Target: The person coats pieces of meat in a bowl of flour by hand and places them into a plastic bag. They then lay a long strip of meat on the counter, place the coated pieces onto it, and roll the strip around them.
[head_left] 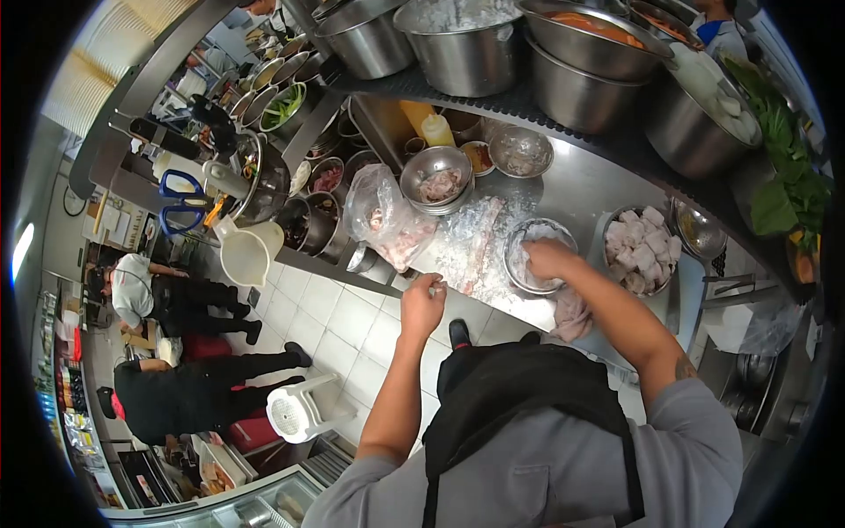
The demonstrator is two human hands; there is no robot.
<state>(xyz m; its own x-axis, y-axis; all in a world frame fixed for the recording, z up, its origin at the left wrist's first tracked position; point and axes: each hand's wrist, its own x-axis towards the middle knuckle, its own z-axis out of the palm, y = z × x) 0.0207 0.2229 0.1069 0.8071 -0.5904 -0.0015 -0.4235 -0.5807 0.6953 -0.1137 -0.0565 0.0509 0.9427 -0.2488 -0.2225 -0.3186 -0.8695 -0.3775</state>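
Note:
My right hand [550, 258] reaches into a small steel bowl of white flour [528, 239] on the steel counter [581, 189], fingers curled among the contents; whether it grips a piece is hidden. My left hand [422, 304] rests closed at the counter's near edge, beside a floured patch of counter [471, 242]. A steel bowl of pale raw meat chunks [641, 249] stands just right of the flour bowl. A plastic bag of meat [385, 220] lies left of the patch.
Large steel pots [462, 44] line the raised shelf behind. Small bowls [437, 180] and a yellow squeeze bottle [437, 130] stand at the back. Leafy greens [788, 176] are at right. Two people in dark clothes [189, 387] are on the tiled floor at left, near a white stool [304, 409].

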